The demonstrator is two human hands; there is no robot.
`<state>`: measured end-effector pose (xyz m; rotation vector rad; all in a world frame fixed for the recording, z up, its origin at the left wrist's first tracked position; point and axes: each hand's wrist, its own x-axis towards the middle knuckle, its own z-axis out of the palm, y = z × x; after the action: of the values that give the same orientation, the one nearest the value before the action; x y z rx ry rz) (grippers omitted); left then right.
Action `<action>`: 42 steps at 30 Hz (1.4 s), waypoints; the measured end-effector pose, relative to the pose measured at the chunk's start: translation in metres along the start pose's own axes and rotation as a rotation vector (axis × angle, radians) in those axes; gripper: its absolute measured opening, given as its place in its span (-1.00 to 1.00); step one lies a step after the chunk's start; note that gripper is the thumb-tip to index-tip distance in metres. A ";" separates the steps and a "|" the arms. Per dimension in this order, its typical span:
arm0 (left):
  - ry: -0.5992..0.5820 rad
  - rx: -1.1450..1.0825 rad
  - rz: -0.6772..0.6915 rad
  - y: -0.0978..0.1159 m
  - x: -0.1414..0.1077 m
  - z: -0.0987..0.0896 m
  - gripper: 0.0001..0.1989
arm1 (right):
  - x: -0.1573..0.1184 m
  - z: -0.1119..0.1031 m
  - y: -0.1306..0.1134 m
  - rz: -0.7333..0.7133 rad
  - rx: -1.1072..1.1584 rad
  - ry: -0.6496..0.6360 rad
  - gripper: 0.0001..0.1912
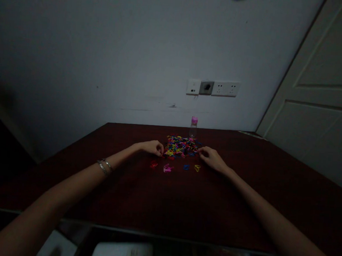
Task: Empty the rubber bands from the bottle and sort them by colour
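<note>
A pile of small, thin coloured clips (181,146) lies on the dark red table (166,201); their exact kind is too small to tell. My left hand (155,147) is at the pile's left edge, fingers curled together, with a red bit by the fingertips. At the right edge, my right hand (211,158) has thumb and forefinger brought together beside the pile. What either hand pinches is too small to make out. In front of the pile lie separate little groups: red clips (154,164), pink clips (167,168), blue clips (186,167) and yellow clips (197,168).
Behind the pile stands a small clear bottle (193,129) with a pink cap. Wall sockets (225,89) are above it, and a white door (322,95) is at the right. Below the table's front edge, a white box-like object (122,253) shows among other items.
</note>
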<state>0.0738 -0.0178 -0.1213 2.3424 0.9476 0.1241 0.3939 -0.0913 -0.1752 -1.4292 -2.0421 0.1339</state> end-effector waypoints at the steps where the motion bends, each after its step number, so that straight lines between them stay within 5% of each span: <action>1: 0.027 0.058 -0.010 0.000 -0.001 0.000 -0.79 | -0.001 0.000 -0.001 -0.013 -0.004 -0.008 -0.76; 7: 0.029 0.239 -0.056 -0.007 -0.007 0.002 -0.75 | -0.004 -0.001 -0.004 -0.057 0.001 -0.019 -0.77; 31: 0.179 0.093 -0.123 -0.023 -0.006 0.006 -0.86 | -0.008 -0.005 -0.008 -0.037 0.003 -0.030 -0.78; 42: -0.138 -0.065 0.049 0.023 -0.013 0.025 -0.85 | -0.008 -0.001 -0.005 -0.044 -0.002 -0.036 -0.79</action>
<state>0.0859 -0.0519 -0.1273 2.2825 0.8075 0.0126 0.3920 -0.1005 -0.1754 -1.3908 -2.1016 0.1399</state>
